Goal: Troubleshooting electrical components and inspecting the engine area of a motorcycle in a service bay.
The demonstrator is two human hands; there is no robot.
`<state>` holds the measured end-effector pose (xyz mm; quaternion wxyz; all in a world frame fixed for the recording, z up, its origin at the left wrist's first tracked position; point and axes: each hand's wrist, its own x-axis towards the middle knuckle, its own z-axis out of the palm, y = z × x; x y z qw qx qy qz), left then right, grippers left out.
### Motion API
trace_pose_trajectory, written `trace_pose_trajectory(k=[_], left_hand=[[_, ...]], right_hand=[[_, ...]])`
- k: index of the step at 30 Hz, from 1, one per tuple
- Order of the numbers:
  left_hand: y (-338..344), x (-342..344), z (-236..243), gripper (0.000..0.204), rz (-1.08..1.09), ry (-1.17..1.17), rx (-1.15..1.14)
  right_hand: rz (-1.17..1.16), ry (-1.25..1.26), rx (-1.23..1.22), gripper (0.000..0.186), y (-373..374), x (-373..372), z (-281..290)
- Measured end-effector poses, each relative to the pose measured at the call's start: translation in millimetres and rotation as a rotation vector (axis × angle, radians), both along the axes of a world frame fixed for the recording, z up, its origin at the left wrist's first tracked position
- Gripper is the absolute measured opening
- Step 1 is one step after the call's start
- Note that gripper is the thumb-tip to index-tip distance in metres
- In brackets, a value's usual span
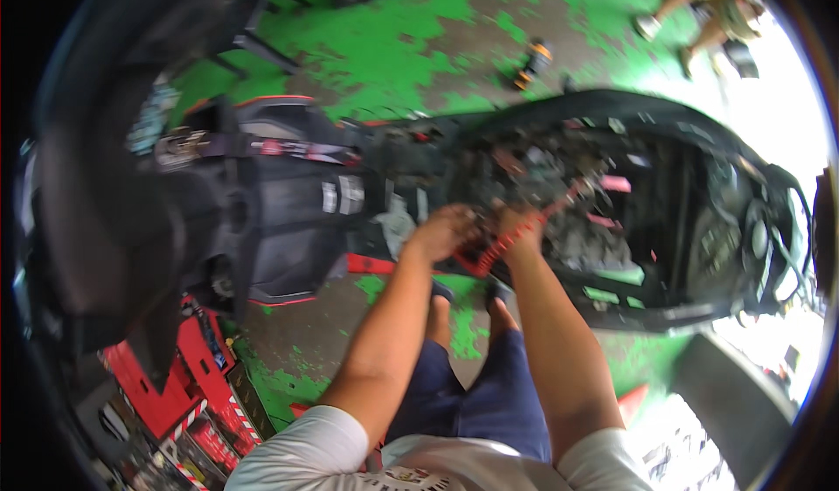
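A dark motor scooter stands across the view with its seat off and its inner parts bare. My left hand is at the near side of its middle, fingers curled in; what they grip is too blurred to name. Close beside it, my right hand is closed over the near edge of the open engine bay, its fingertips largely hidden. A red coiled cord runs between my hands and along the right one, up toward the bay. I cannot tell which hand, if either, grips the cord.
On the green, worn floor beyond the scooter lies a yellow-and-black power tool. A red tool chest with loose items stands at the lower left. A grey panel is at the lower right. Another person's legs show at the far right.
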<state>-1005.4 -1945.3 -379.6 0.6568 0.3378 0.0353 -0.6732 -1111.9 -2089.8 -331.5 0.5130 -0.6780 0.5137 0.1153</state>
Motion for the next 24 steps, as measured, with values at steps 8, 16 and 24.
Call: trace_pose_trajectory(k=[8,16,24], left_hand=[[-3,-2,-12,0.025,-0.039,-0.035,0.197],[-12,1,13,0.03,-0.103,-0.106,0.228],[-30,-13,21,0.022,-0.203,-0.453,0.358]], right_hand=[[-0.694,-0.371,0.27,0.014,7,0,-8],[-0.687,-0.332,0.32,0.015,7,9,21],[-0.676,-0.359,0.336,0.011,5,6,12]])
